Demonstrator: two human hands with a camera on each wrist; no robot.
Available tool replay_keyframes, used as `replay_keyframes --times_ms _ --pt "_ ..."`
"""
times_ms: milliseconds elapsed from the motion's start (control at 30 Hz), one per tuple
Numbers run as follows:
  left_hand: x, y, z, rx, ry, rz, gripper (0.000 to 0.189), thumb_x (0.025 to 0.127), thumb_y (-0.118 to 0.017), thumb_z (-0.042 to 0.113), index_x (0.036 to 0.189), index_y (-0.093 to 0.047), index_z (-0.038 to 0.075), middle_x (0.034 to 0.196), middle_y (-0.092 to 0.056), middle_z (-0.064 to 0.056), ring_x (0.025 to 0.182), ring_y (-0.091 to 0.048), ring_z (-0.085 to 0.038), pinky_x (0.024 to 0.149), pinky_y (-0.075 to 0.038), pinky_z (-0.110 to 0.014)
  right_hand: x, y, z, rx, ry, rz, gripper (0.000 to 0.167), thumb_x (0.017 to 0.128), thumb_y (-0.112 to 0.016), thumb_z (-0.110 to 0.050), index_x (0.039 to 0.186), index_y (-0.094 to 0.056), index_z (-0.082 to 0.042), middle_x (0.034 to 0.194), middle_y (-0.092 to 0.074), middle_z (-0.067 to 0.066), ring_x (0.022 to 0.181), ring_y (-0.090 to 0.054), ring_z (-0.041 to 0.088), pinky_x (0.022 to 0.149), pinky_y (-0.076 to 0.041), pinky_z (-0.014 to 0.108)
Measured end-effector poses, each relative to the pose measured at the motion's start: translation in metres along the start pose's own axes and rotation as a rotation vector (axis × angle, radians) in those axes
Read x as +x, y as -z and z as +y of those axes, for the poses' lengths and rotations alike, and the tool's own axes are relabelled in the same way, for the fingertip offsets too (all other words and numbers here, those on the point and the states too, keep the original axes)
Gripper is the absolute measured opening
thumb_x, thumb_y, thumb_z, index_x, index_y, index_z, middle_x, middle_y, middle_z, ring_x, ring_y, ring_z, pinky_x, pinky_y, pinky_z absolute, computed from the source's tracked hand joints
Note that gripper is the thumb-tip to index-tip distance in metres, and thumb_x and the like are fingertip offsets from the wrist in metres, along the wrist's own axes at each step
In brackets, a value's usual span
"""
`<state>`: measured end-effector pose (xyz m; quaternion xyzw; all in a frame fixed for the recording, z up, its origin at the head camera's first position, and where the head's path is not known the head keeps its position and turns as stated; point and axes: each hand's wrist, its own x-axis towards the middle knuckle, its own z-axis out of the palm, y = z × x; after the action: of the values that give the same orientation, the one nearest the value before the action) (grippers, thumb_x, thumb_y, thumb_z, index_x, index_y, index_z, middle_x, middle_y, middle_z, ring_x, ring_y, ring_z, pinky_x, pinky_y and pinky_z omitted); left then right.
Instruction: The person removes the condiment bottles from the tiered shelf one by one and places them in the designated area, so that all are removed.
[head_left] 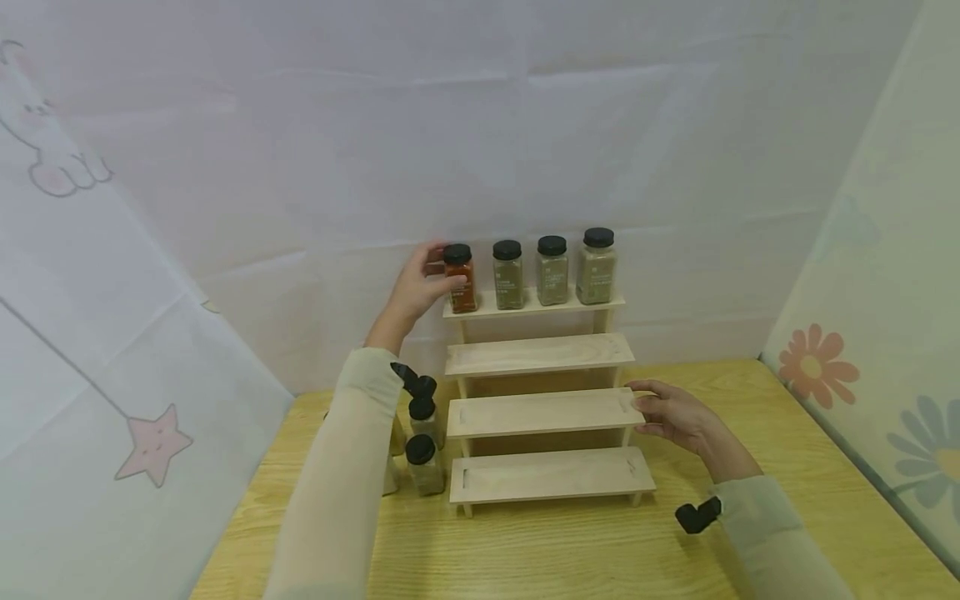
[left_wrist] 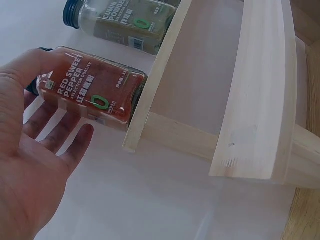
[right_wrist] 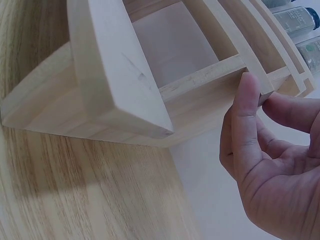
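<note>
A spice jar labelled red sweet pepper [left_wrist: 95, 90], with a dark cap and red powder, stands upright at the left end of the top tier. My left hand [head_left: 417, 292] holds it, thumb across the front and fingers behind. The four-tier wooden rack [head_left: 540, 414] stands on the table. At its right side my right hand [right_wrist: 280, 170] pinches the end of the second tier from the bottom between thumb and fingers. To the right of the red jar on the top tier are a cumin powder jar [left_wrist: 125, 22] and two more jars, the nearer one greenish [head_left: 552, 273], the last pale [head_left: 597, 271].
Left of the rack, several black-capped jars [head_left: 426, 467] stand on the wooden table [head_left: 525, 554], partly hidden by the left sleeve [head_left: 337, 483]. The lower three tiers hold no jars. A pale cloth wall [head_left: 360, 150] rises close behind the rack.
</note>
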<state>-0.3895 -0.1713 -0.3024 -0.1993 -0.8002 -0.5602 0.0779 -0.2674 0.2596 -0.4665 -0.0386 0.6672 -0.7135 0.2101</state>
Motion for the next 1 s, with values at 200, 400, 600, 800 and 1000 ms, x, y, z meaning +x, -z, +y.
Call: replay_keyframes --times_ms 200,400,600,800,1000 --pt "0.006 -0.005 -0.005 -0.017 0.032 -0.01 0.08 0.089 -0.08 0.015 0.156 -0.037 0.015 0.146 -0.046 -0.018 0.131 -0.048 -0.036 0.105 -0.044 -0.053 -0.001 0.0 0.0 0.001 0.004 -0.003 0.069 0.106 -0.054 -0.012 0.159 -0.013 0.003 0.112 -0.06 0.003 0.095 -0.065 0.014 0.084 -0.059 0.031" --pt "0.005 -0.008 -0.005 0.039 0.032 0.037 0.079 0.085 -0.085 0.023 0.152 -0.044 0.017 0.138 -0.052 -0.015 0.124 -0.052 -0.031 0.1 -0.048 -0.05 -0.001 0.001 0.0 -0.004 0.002 -0.001 0.069 0.105 -0.055 -0.013 0.159 -0.014 0.003 0.109 -0.059 0.003 0.092 -0.064 0.013 0.085 -0.059 0.032" --pt "-0.004 -0.002 -0.003 0.058 0.02 0.09 0.078 0.081 -0.088 0.026 0.149 -0.05 0.02 0.131 -0.057 -0.012 0.119 -0.055 -0.027 0.097 -0.05 -0.049 0.0 -0.001 0.0 0.008 0.005 -0.005 0.069 0.105 -0.056 -0.013 0.159 -0.016 0.003 0.11 -0.06 0.003 0.093 -0.064 0.014 0.084 -0.059 0.031" --pt "-0.013 0.009 0.005 0.071 -0.011 0.07 0.075 0.081 -0.088 0.026 0.147 -0.052 0.021 0.126 -0.059 -0.012 0.115 -0.056 -0.026 0.093 -0.049 -0.048 0.0 -0.002 0.0 0.004 -0.006 0.001 0.068 0.105 -0.055 -0.012 0.159 -0.016 0.003 0.111 -0.06 0.002 0.094 -0.065 0.013 0.084 -0.059 0.031" --pt "-0.026 0.023 0.012 0.077 -0.042 0.052 0.071 0.082 -0.088 0.024 0.145 -0.054 0.022 0.123 -0.062 -0.009 0.112 -0.057 -0.023 0.092 -0.048 -0.044 -0.002 -0.002 -0.001 0.004 -0.007 0.0 0.069 0.105 -0.057 -0.013 0.159 -0.017 0.002 0.112 -0.06 0.002 0.095 -0.065 0.014 0.084 -0.059 0.031"
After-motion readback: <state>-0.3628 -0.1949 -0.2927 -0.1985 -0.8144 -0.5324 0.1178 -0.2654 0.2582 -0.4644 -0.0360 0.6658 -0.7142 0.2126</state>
